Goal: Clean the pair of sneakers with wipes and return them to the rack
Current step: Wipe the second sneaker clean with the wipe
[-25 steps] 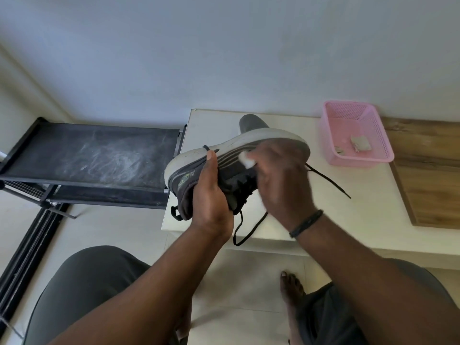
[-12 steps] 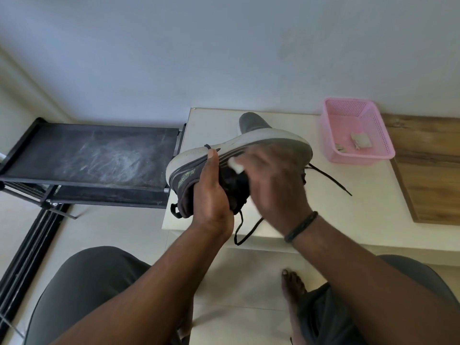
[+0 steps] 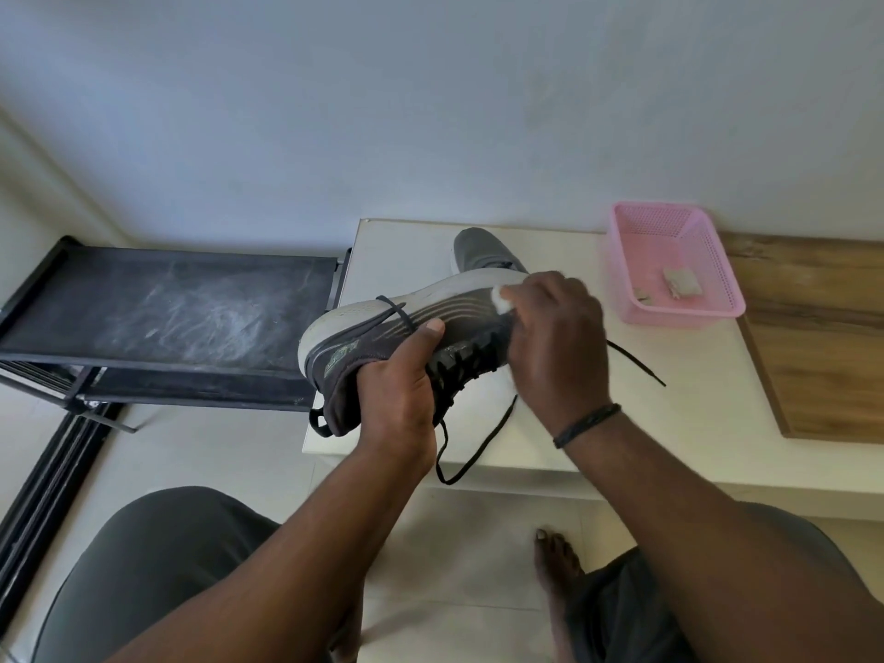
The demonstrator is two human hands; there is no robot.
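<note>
Two hands work one grey sneaker (image 3: 382, 337): it is gripped at the collar by the left hand (image 3: 399, 392), while the wipe (image 3: 502, 301), pinched in the right hand (image 3: 557, 337), is shifted back toward the toe; wiping continues, the rack (image 3: 167, 323) unfilled beside.

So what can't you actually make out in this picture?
- Second sneaker, head view: only its toe shows; the held sneaker hides the rest.
- Wipe: mostly covered by the right hand.
- Scraps in the pink basket: too small to identify.
- Held sneaker's inside: hidden by the left hand.
- Shoe rack: lower shelves cut off.
</note>
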